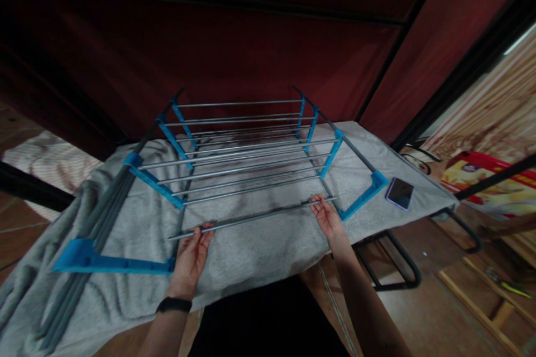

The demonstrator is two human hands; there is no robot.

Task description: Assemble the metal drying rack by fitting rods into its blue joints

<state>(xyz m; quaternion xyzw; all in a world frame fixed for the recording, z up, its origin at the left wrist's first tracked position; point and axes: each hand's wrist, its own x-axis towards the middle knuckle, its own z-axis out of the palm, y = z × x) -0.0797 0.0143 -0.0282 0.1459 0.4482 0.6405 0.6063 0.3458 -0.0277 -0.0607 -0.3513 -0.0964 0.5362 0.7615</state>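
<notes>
A loose grey metal rod (259, 215) lies across both my hands, above a grey blanket. Near its left end, my left hand (195, 251) grips the rod, thumb on top; a dark band circles that wrist. My right hand (325, 216) pinches the rod near its other end. Just beyond it stands a partly assembled drying rack (251, 164) with several crosswise rods between side rails. Blue plastic brackets hold the rods, such as the long left bracket (121, 264) and the right corner bracket (363, 196). The rod's ends sit between these two brackets, apart from them as far as I can see.
Several more grey rods (62, 312) lie bundled at the left on the blanket (268, 251). A phone (401, 193) rests on the right side. Beyond the bed edge are a red and yellow box (494, 178) and a black metal frame (397, 262). A dark red panel (234, 56) closes off the back.
</notes>
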